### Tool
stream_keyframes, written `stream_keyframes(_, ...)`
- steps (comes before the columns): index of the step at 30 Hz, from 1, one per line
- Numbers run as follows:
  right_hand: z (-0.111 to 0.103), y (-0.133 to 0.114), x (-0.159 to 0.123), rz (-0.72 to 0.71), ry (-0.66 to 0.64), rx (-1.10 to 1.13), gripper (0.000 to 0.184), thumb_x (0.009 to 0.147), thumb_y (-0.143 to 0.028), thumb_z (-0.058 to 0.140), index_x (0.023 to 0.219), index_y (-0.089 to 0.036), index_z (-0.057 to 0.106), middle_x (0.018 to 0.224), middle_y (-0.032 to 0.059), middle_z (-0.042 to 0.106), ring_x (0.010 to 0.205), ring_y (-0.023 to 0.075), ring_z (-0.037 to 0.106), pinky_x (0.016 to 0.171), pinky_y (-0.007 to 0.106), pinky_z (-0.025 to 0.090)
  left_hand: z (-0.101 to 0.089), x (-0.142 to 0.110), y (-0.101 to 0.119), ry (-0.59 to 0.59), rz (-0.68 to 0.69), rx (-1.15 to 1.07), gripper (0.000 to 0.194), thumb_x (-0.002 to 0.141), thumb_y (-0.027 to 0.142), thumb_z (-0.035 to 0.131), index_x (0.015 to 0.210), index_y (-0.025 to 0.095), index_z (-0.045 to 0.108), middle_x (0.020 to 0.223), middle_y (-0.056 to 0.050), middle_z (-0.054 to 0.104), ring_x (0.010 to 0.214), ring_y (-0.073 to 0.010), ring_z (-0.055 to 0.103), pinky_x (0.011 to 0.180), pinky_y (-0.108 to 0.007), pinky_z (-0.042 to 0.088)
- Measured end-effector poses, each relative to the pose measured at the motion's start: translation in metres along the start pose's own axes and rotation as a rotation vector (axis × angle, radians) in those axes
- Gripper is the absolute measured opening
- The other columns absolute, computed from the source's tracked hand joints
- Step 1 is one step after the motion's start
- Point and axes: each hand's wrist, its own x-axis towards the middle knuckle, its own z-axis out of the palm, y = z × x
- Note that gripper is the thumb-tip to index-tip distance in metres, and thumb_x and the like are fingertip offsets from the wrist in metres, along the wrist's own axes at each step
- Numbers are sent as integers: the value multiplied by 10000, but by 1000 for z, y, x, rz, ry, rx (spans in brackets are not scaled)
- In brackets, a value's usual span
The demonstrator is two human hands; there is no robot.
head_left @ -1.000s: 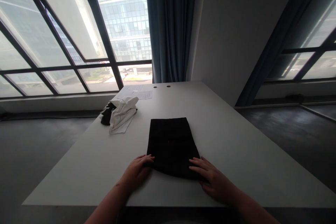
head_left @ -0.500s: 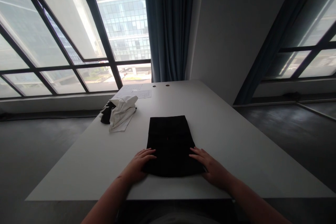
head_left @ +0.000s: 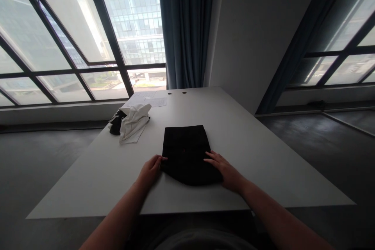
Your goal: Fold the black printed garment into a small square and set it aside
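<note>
A folded black cloth (head_left: 185,148) lies flat on the white table (head_left: 249,152), near its front edge. My left hand (head_left: 150,170) rests at the cloth's near left corner, fingers curled onto its edge. On the near right part of the cloth lies my right hand (head_left: 224,168), flat with its fingers stretched out. Whether the left fingers pinch the fabric or only press it is unclear.
A crumpled white garment (head_left: 133,122) lies over a dark one (head_left: 116,122) at the table's left edge. Sheets of paper (head_left: 149,100) lie at the far end by two cable holes. Blue curtain (head_left: 184,27) and large windows stand behind.
Both hands have slid farther up the black cloth's sides, away from its near edge. The view has tilted slightly downward.
</note>
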Motion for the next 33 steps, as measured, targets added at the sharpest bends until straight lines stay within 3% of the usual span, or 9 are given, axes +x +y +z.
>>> stream_keyframes(2,0,2,2,-30,-6,13,673,791,-138,680,1448,-276,628,1626,106,473,1570,344,302,1264,653,230,-1,-2,-3,-79,81,38,318,924,230,494,1141,248,725,1271,-50,767,1248,-261,684,1138,-480,497)
stream_keyframes(6,-1,3,1,-21,-20,20,590,810,-112,637,1380,-261,684,1580,107,535,1554,335,344,1269,654,207,-12,-11,-12,-270,274,190,581,736,31,479,1202,269,731,1474,-25,649,1455,-240,518,1253,-499,379)
stream_keyframes(10,-3,2,1,5,-31,33,546,846,-150,630,1381,-249,678,1569,121,546,1528,329,398,1267,637,224,-27,-15,-24,-326,343,328,621,828,65,511,1378,311,664,1583,-30,541,1493,-250,468,1270,-523,346)
stream_keyframes(14,-4,4,6,20,-15,61,536,855,-200,655,1389,-242,661,1527,126,589,1485,319,467,1272,618,226,-31,-8,-32,-329,352,436,553,871,209,641,1411,326,641,1590,-41,534,1482,-296,474,1242,-536,381)
stream_keyframes(19,-4,11,15,13,43,104,449,878,-226,641,1324,-243,684,1433,119,667,1412,301,558,1270,608,245,-22,2,-29,-234,296,503,459,953,204,502,1369,318,661,1521,-33,603,1404,-261,552,1199,-502,430)
stream_keyframes(26,-2,10,17,-15,101,128,301,930,-265,612,1205,-238,732,1398,105,694,1385,272,587,1266,574,306,-19,0,-19,-203,281,542,509,951,186,479,1411,334,641,1568,-38,546,1404,-279,539,1205,-508,401)
stream_keyframes(33,-1,8,16,8,118,137,278,1028,-358,532,1150,-243,754,1387,91,704,1398,265,575,1253,541,356,-19,0,-14,-232,314,513,596,822,222,701,1398,367,650,1645,-37,451,1516,-353,394,1231,-585,348)
